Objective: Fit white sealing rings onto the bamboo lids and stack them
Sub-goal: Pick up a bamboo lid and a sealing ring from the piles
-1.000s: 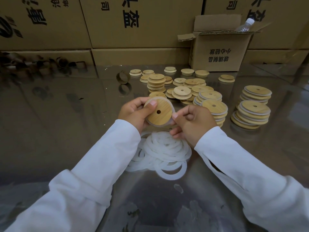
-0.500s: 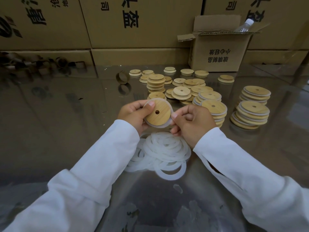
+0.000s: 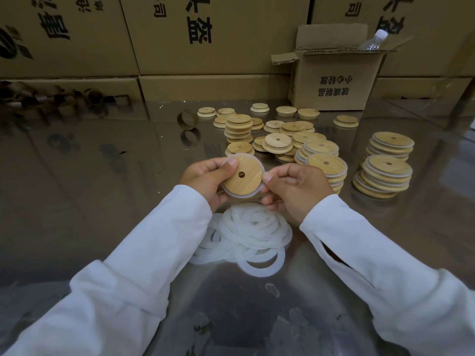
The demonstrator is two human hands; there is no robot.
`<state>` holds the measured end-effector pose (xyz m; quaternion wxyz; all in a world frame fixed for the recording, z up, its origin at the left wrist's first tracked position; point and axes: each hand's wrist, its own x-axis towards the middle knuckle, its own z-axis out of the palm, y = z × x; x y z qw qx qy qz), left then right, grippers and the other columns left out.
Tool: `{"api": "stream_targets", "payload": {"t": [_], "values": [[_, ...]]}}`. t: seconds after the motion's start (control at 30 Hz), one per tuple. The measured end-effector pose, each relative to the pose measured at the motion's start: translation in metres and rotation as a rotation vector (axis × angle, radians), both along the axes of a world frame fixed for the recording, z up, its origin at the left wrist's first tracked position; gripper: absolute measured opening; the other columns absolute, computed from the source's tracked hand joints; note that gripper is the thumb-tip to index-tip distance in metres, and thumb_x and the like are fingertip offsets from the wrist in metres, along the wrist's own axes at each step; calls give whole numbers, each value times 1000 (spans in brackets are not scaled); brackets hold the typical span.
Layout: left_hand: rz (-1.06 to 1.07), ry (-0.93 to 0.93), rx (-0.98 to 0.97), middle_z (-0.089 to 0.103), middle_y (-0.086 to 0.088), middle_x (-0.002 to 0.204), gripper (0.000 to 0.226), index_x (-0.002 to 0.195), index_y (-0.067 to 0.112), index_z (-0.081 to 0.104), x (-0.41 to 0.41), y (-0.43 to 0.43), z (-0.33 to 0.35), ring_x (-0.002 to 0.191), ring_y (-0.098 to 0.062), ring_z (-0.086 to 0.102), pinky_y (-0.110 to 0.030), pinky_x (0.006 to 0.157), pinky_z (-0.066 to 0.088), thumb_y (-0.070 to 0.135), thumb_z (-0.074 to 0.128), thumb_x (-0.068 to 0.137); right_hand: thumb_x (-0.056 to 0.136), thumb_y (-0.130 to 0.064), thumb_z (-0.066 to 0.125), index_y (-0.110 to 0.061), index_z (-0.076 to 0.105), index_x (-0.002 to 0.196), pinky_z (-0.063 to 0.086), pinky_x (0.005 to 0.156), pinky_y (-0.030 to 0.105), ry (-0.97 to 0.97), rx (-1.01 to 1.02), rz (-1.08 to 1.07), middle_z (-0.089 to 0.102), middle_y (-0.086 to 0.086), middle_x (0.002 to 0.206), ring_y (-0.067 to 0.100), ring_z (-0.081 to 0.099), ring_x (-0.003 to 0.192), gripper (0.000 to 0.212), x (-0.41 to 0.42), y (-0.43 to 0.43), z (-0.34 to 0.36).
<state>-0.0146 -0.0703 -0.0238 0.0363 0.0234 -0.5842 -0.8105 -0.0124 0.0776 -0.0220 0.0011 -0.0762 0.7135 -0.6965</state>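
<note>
**Seating a ring on a lid at the steel table**

A shiny metal table (image 3: 84,201) runs up to a wall of stacked cardboard boxes (image 3: 205,34), and the work happens just above its near middle. The left hand (image 3: 205,177) pinches the bamboo lid (image 3: 243,176) by its left edge, thumb pressed flat on the wooden face beside the centre hole. The right hand (image 3: 295,187) pinches the right edge, thumb tip against the rim where the white ring (image 3: 239,194) shows as a pale band around the lid's lower edge. Both hands are closed on the same lid, held tilted toward the camera and clear of the table.

The ring looks nearly seated. To finish it well, I would turn the lid a little at a time and press the band down with the right thumb all the way round, checking that no part bulges or rides up, since a twisted ring would likely make the stack sit crooked.

Directly below the hands lies the heap of loose rings (image 3: 246,235). Behind the right hand stands a pile of ringed lids (image 3: 329,164), a likely spot for this one; two more finished stacks (image 3: 385,173) sit further right, and bare lids (image 3: 277,141) are scattered behind
</note>
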Motion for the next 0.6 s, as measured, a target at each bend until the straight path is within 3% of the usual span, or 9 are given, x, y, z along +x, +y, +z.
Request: {"api": "stream_targets", "payload": {"t": [0.2,0.33,0.4,0.5,0.6], "values": [[87,9,-45,66,-8,80,11,86,9,64,-1,-3,1,73,-16,64,-27,65,57,6,54,88,88,-18,58,-22,55,87,48,45,21,21,15,-105,63,0,64,8,55,40,5,-2,-2,1],[197,41,-311,68,0,76,8,84,18,68,-10,-14,7,71,-13,65,-23,62,56,13,61,85,87,-25,58,-31,50,90,55,70,41,234,234,-177,63,2,74,18,64,61,11,2,-2,0],[236,18,-362,68,1,79,7,88,17,69,-20,-17,12,74,-13,64,-22,65,55,15,63,85,86,-27,57,-33,49,94,53,68,41,357,284,-165,61,-3,71,16,62,65,13,5,-2,0],[195,-47,-443,67,-7,82,10,94,10,68,-34,-5,12,80,-22,64,-32,78,54,12,64,84,85,-30,55,-44,43,92,48,60,29,482,376,-103,58,-11,65,4,55,60,20,9,-5,-1],[151,-94,-568,62,-7,73,7,91,10,66,-47,12,9,66,-19,59,-23,62,49,10,64,84,84,-35,51,-45,41,95,49,59,38,522,468,-40,56,-11,65,8,53,59,18,12,-6,-4]]}}
